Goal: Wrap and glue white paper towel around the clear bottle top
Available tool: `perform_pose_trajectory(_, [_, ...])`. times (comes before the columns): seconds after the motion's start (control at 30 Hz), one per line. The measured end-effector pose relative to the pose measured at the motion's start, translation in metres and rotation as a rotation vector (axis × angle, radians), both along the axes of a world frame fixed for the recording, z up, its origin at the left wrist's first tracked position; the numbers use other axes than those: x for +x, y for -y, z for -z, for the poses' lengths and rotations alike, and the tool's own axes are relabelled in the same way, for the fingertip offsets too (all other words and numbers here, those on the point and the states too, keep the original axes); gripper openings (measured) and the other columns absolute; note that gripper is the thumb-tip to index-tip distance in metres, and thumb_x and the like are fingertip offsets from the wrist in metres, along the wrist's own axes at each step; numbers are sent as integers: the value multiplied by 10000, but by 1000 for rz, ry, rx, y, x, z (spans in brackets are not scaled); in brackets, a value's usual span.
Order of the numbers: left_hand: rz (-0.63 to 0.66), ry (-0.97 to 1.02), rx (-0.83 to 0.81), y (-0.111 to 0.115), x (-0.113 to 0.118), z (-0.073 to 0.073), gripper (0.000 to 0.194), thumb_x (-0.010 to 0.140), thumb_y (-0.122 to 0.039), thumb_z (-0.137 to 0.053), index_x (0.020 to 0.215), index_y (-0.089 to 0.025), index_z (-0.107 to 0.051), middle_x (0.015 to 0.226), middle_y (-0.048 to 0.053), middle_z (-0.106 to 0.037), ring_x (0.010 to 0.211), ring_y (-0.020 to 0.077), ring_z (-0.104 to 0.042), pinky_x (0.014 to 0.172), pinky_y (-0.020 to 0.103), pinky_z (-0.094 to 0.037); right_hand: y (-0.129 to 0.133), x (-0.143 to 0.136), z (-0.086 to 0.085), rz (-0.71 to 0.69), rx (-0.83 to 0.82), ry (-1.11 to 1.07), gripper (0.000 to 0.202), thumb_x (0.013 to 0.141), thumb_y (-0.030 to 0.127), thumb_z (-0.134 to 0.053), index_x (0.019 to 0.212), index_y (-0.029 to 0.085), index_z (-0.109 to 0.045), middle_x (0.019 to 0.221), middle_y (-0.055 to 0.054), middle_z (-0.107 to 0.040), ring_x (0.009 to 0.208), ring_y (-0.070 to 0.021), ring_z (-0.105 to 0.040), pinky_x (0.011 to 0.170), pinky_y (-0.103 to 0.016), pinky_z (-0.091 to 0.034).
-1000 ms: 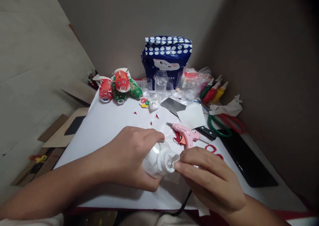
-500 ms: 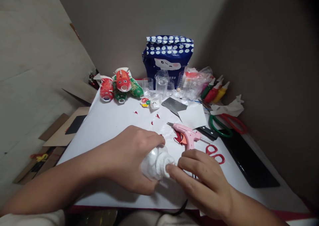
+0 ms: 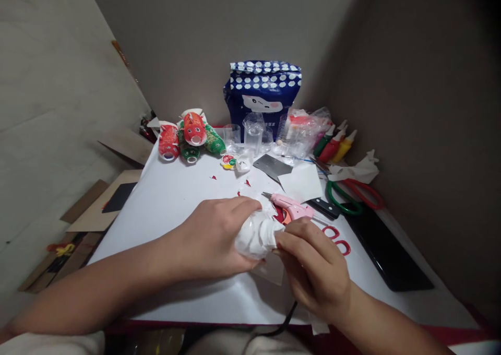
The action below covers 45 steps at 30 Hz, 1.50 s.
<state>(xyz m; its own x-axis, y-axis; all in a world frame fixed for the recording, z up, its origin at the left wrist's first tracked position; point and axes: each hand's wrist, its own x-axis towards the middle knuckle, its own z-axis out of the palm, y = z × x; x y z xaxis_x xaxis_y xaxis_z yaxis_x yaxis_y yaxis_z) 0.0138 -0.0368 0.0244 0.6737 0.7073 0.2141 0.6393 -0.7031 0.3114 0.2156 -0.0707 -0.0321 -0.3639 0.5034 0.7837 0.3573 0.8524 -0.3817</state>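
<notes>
Over the feed I had the left hand (image 3: 219, 235) wrapped around a white bottle-like piece (image 3: 254, 237), over the near part of the white table (image 3: 176, 297); the right hand (image 3: 319, 266) pinched its narrow end. Just beyond, I saw a pink glue gun (image 3: 291, 206), with red looped handles (image 3: 348, 246) near it. Farther back were red and green fish figures (image 3: 194, 125), clear cups (image 3: 253, 135) and a blue bag (image 3: 260, 86).

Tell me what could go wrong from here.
The pink glue gun points its nozzle close by the left grip; if hot, it might burn fingers. The right grip pinches the end of the white piece, which could crease or tear. The black cord near the lap might snag.
</notes>
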Motion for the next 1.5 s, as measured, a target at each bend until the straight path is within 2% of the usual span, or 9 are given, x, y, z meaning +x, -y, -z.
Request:
perform_pose_trajectory(0.23, [-1, 54, 133, 2, -3, -1, 455, 678, -253, -678, 1100, -123, -567, 1076, 119, -690, 929, 259, -684, 777, 359, -557, -5, 0, -4, -3, -8, -52, 358, 849, -16, -556, 1155, 165, -599, 834, -64, -611, 722, -174, -553, 606, -323, -471])
perform_pose_trajectory(0.33, [17, 86, 173, 3, -3, -1, 473, 677, -277, -707, 1094, -112, -557, 1075, 136, -690, 921, 260, -686, 767, 359, -563, -5, 4, -5, -26, -84, -134, 359, 835, 0, -617, 1152, 170, -629, 853, -57, -611, 746, -166, -577, 626, -308, -499])
perform_pose_trajectory(0.47, [16, 96, 206, 2, -3, 1, 528, 674, -297, -734, 1126, -100, -544, 1086, 149, -689, 943, 269, -686, 787, 369, -565, -4, 7, -6, -72, -73, -192, 393, 807, -31, -640, 1155, 151, -639, 866, -62, -616, 763, -166, -585, 646, -313, -508])
perform_pose_trajectory(0.7, [53, 70, 250, -1, -2, 6, 463, 681, -259, -690, 1094, -96, -561, 1046, 142, -700, 965, 285, -683, 807, 374, -560, -4, 1, -7, -82, -81, -106, 274, 826, -37, -569, 1046, 111, -641, 785, -70, -612, 704, -169, -541, 605, -324, -461])
perform_pose_trajectory(0.9, [16, -22, 289, -3, -1, 6, 349, 730, -249, -622, 1052, -127, -568, 1004, 117, -710, 864, 274, -695, 717, 373, -553, -7, -3, 0, -18, -22, -15, 319, 832, -30, -509, 1077, 158, -586, 778, -55, -579, 683, -175, -499, 566, -312, -431])
perform_pose_trajectory(1.03, [-2, -18, 309, -3, -2, 2, 392, 730, -240, -632, 1095, -124, -544, 1032, 114, -712, 894, 271, -696, 740, 368, -547, -9, 2, 1, 23, 24, 16, 305, 852, 22, -543, 1127, 152, -573, 856, -83, -618, 728, -187, -546, 603, -324, -477])
perform_pose_trajectory(1.1, [7, 1, 269, -1, -2, 0, 426, 753, -305, -666, 1116, -126, -533, 1045, 109, -711, 908, 257, -699, 746, 350, -548, -10, 5, 0, 52, 69, 59, 310, 835, 24, -547, 1118, 147, -580, 874, -93, -624, 743, -194, -557, 623, -335, -483])
perform_pose_trajectory(1.27, [35, -7, 253, 0, -3, -1, 694, 702, -703, -660, 1078, -130, -549, 1002, 124, -733, 834, 273, -721, 681, 367, -561, -13, 9, 1, 98, 156, 127, 260, 818, 63, -545, 1058, 150, -598, 855, -91, -598, 720, -201, -544, 601, -339, -469])
perform_pose_trajectory(1.5, [-43, -61, 353, 1, -3, -1, 526, 731, -516, -696, 1040, -104, -585, 977, 140, -740, 822, 303, -726, 659, 395, -565, -12, 15, -6, 34, -3, -103, 306, 778, -37, -579, 1015, 158, -580, 858, -73, -601, 788, -194, -585, 697, -349, -513])
